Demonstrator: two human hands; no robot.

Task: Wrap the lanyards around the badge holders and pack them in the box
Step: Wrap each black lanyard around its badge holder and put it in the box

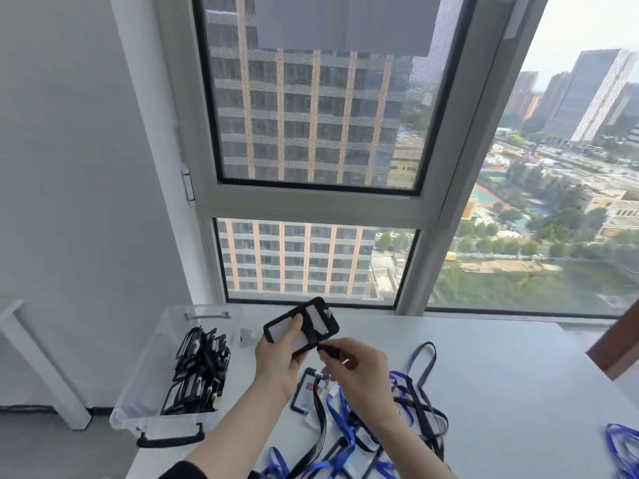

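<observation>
My left hand grips a black badge holder with white inserts, raised above the table. My right hand pinches the black lanyard end at the holder's lower edge; the strap hangs down to the table. A clear plastic box with black handles stands at the left and holds several wrapped black badge holders. A heap of loose blue and black lanyards with badge holders lies under my right forearm.
The white table runs right to an edge, where more blue lanyards lie. A window and its sill are just behind the table. A brown object stands at the right. A white desk leg is at the far left.
</observation>
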